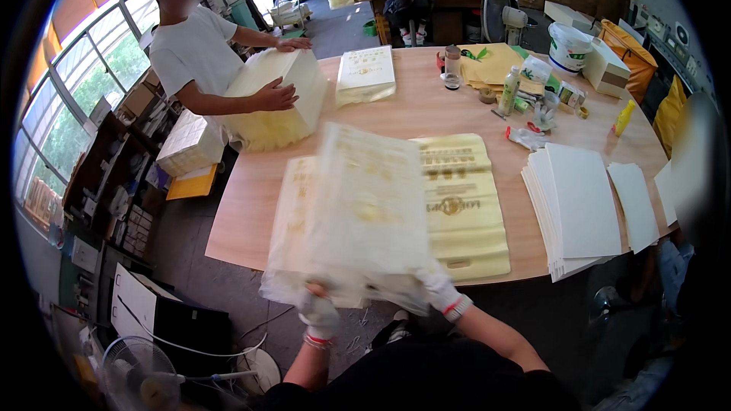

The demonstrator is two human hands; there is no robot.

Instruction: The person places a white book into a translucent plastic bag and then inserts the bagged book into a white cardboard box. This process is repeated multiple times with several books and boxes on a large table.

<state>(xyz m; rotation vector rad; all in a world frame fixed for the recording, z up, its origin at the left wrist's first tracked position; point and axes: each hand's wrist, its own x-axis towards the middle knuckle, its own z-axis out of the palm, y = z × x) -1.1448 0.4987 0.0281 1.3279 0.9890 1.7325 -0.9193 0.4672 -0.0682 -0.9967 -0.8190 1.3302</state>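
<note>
A blurred, translucent printed plastic bag (373, 205), stacked with others or in a plastic sleeve, is tilted up over the near table edge. My left hand (318, 310), in a white glove with a red-striped cuff, is closed on its lower left edge. At the lower right corner my gloved right hand (440, 291) grips the same bag, its fingertips partly hidden. Beneath it, to the left, lie more pale printed bags (288, 205). A yellow printed bag (466, 213) with a handle slot lies flat to the right, partly covered.
Across the table, a person in a white shirt (194, 53) holds a large pale stack (301, 99). White boards (582, 205) lie on the right. Farther back are a bottle (509, 91), loose gloves (527, 137) and a white bucket (569, 49). A standing fan (141, 373) is at lower left.
</note>
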